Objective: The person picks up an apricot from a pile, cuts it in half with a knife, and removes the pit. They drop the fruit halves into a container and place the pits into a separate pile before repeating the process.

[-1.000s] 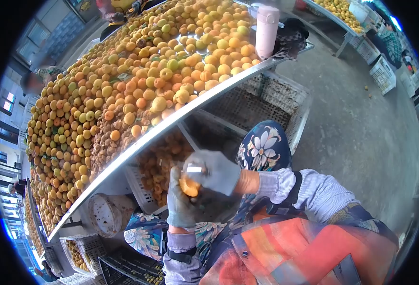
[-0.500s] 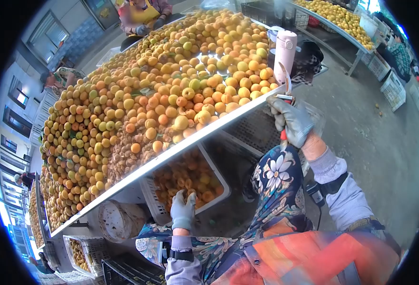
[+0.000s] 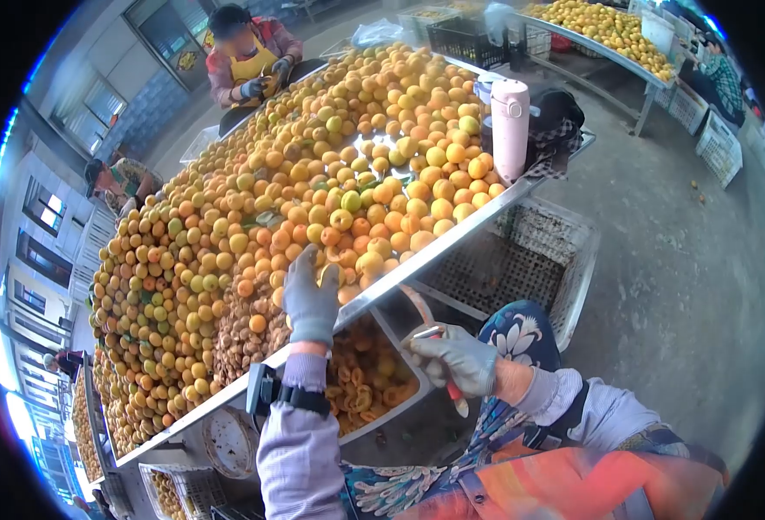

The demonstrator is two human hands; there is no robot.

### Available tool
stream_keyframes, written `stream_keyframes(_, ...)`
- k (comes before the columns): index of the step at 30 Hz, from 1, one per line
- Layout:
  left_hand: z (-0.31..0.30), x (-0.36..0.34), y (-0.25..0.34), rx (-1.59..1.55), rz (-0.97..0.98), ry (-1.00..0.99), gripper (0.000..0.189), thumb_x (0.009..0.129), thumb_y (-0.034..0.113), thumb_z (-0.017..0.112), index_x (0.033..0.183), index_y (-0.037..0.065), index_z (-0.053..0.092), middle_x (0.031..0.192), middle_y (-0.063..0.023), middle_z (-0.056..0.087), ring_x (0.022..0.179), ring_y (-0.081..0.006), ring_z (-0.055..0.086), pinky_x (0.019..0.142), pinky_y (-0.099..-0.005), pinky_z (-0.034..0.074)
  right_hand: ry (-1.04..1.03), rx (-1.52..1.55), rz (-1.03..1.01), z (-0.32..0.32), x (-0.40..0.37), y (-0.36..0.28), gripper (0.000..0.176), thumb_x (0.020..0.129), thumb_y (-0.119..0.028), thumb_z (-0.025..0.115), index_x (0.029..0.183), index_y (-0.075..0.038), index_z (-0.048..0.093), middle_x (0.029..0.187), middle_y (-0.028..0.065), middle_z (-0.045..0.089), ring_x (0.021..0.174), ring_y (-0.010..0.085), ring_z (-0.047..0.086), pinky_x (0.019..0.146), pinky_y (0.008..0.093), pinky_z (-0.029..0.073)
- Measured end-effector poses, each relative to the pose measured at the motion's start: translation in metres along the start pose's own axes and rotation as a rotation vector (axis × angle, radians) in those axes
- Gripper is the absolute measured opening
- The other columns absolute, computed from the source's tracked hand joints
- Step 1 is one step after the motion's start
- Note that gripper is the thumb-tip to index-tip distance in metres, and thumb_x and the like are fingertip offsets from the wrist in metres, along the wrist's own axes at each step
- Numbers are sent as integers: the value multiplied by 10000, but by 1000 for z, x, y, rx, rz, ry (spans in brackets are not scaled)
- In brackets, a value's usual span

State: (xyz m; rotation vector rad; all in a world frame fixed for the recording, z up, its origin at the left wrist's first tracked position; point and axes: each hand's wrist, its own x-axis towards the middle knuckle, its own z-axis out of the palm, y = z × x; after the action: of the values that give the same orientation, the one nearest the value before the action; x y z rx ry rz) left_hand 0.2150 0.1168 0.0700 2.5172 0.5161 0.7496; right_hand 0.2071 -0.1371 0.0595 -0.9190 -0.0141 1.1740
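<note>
A concrete-floored work hall holds a long metal table [image 3: 452, 236] that runs away on a slant and is heaped with yellow and orange apricots [image 3: 313, 173]. A pink bottle [image 3: 511, 130] stands upright at its near right corner. Two other people sit at the far side. The left hand [image 3: 311, 299], in a grey glove, reaches over the table's near rim and lies on the fruit just inside the edge. Its fingers are stretched out and spread, not curled around any one apricot. The right hand [image 3: 456, 360], also gloved, is lower down in front of the person's lap and closed in a fist around a small knife [image 3: 457, 400]. The knife's red handle pokes out below the fist. Under the table edge, between the two hands, sits a white crate [image 3: 404, 397] of cut apricot halves. An empty mesh crate [image 3: 564, 227] stands to the right of it.
</note>
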Motion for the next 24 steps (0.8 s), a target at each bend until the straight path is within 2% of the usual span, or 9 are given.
stream_keyframes(2, 16, 26, -1, 107, 17, -40, 467, 795, 242, 678, 1211, 68, 555, 1156, -137, 606, 1109, -302, 544, 928, -386, 440, 5, 89, -30, -3, -4, -5, 190, 903, -221, 604, 1012, -67, 577, 750, -11, 539, 509, 44, 419, 447, 199, 324)
stream_keyframes(5, 40, 58, 5, 311, -80, -157, 591, 771, 343, 677, 1289, 123, 494, 1259, -134, 545, 1275, -330, 383, 1055, -435, 304, 28, 160, -3, -5, -11, -3, 235, 905, -225, 586, 1052, -45, 554, 757, -1, 530, 516, 51, 403, 463, 206, 327)
stream_keyframes(10, 76, 88, 1, 500, -18, -208, 651, 793, 364, 633, 1373, 172, 410, 1274, -113, 547, 1320, -373, 328, 1096, -463, 232, 4, 185, 84, -20, -12, 5, 205, 914, -192, 572, 1055, -42, 574, 756, 14, 566, 515, 63, 459, 456, 215, 347)
stream_keyframes(12, 83, 91, 0, 521, -112, -279, 662, 792, 362, 632, 1392, 219, 391, 1254, -117, 562, 1330, -377, 317, 1098, -468, 229, 17, 169, 79, -23, -11, 6, 197, 916, -183, 571, 1054, -42, 578, 756, 17, 576, 513, 64, 473, 451, 214, 358)
stream_keyframes(14, 85, 94, -5, 508, -124, -239, 618, 786, 356, 648, 1360, 243, 450, 1230, -118, 577, 1333, -350, 322, 1102, -450, 228, 29, 161, 75, -26, -7, 4, 189, 919, -174, 569, 1053, -42, 583, 756, 20, 586, 512, 64, 487, 446, 212, 368)
stream_keyframes(18, 61, 85, 7, 238, -231, -106, 542, 762, 218, 715, 1277, 161, 554, 1247, -170, 552, 1246, -286, 445, 1047, -381, 345, 34, 129, 35, -28, -9, 0, 178, 917, -175, 579, 1037, -44, 587, 754, 30, 590, 493, 60, 497, 425, 207, 387)
stream_keyframes(20, 44, 79, 11, -572, -222, -113, 521, 800, 99, 672, 1296, 72, 515, 1268, -144, 529, 1114, -231, 538, 947, -316, 441, 34, 147, 15, -27, -9, -6, 180, 914, -191, 589, 1021, -47, 586, 745, 33, 586, 476, 59, 490, 409, 209, 384)
stream_keyframes(22, 19, 53, 33, -642, -114, -114, 488, 839, 24, 608, 1306, 11, 467, 1217, -100, 533, 1044, -183, 561, 871, -267, 478, 92, 13, -62, -27, -9, -10, 184, 910, -196, 585, 1013, -44, 583, 741, 33, 575, 472, 61, 489, 403, 215, 384)
stream_keyframes(24, 5, 17, 35, -1059, -351, -191, 490, 849, 21, 595, 1310, 9, 431, 1140, -98, 548, 1021, -184, 574, 850, -280, 500, 120, -104, -107, -16, -16, -21, 210, 897, -223, 600, 1010, -49, 566, 727, 19, 553, 475, 52, 459, 420, 191, 370)
